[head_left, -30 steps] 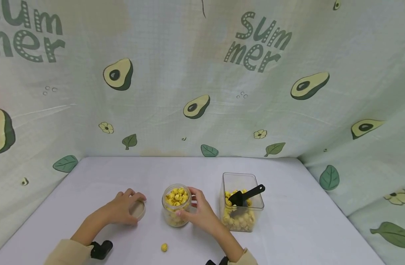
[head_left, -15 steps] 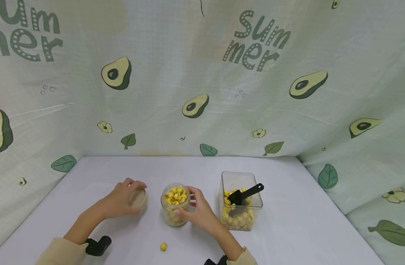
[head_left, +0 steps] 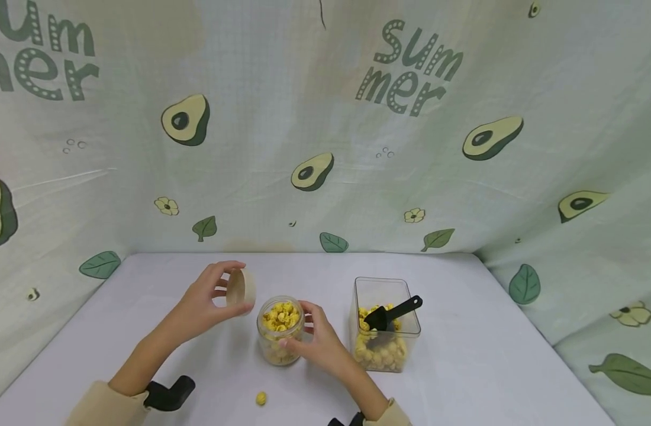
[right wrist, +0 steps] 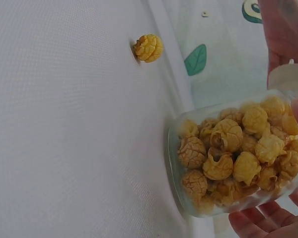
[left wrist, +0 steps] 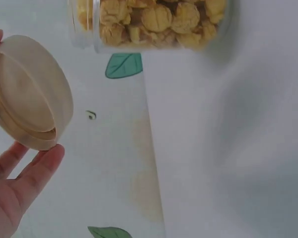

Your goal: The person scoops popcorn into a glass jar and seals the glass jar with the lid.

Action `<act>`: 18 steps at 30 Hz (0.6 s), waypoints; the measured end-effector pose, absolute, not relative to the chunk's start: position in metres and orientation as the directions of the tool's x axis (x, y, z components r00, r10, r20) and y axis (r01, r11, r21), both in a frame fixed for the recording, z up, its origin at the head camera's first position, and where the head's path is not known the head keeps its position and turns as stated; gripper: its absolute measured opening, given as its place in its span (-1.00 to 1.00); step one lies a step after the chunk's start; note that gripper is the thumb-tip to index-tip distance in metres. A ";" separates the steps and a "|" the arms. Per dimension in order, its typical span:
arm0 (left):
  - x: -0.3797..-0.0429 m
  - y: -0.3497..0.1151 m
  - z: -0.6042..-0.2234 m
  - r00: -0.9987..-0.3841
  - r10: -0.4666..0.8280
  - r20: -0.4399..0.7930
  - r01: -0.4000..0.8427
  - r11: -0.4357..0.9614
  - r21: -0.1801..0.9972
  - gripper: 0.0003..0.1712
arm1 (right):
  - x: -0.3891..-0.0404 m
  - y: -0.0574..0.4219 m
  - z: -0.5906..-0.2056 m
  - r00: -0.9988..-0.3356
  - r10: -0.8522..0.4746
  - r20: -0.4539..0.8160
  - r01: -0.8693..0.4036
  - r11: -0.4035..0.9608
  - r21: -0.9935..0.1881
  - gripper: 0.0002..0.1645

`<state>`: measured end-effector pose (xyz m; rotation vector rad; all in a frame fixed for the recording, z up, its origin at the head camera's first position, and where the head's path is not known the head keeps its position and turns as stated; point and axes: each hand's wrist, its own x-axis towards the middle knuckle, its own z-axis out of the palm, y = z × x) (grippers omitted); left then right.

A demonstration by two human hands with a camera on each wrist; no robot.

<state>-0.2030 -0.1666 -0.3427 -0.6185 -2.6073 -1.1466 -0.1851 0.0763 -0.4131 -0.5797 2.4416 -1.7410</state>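
A clear jar point(head_left: 280, 349) full of yellow popcorn point(head_left: 281, 316) stands open-topped on the table, and my right hand point(head_left: 321, 341) grips its right side near the rim. To its left, raised above the table, my left hand point(head_left: 210, 302) pinches a round beige lid point(head_left: 244, 292) by its edge, tilted on its side. The hollow underside of the lid point(left wrist: 27, 94) shows in the left wrist view. In the right wrist view my right fingers point(right wrist: 268, 220) wrap the jar, whose popcorn pieces point(right wrist: 228, 148) press against the glass.
Right of the jar stands a clear square container point(head_left: 386, 349) partly filled with popcorn, a black scoop point(head_left: 395, 313) leaning in it. One loose popcorn piece point(head_left: 261, 398) lies on the white table point(head_left: 480, 361) in front. A printed curtain point(head_left: 251, 118) hangs behind.
My left hand has lifted the lid up off the table and moved it right, closer to the jar, turning it more upright. My right hand has stayed on the jar.
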 end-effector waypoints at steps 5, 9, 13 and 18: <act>-0.201 -0.150 -0.340 -0.888 0.244 0.390 0.458 0.534 0.710 -0.21 | -0.185 0.077 -0.412 -0.923 -0.361 0.135 -0.245 0.278 -0.929 -0.07; -0.201 -0.137 -0.342 -0.891 0.230 0.392 0.454 0.489 0.745 -0.22 | -0.184 0.076 -0.411 -0.921 -0.366 0.137 -0.248 0.276 -0.929 -0.08; -0.202 -0.125 -0.345 -0.886 0.229 0.403 0.463 0.430 0.775 -0.25 | -0.184 0.077 -0.411 -0.919 -0.368 0.140 -0.252 0.276 -0.928 -0.08; -0.205 -0.112 -0.347 -0.884 0.236 0.403 0.465 0.370 0.804 -0.26 | -0.184 0.077 -0.411 -0.920 -0.367 0.136 -0.246 0.271 -0.931 -0.08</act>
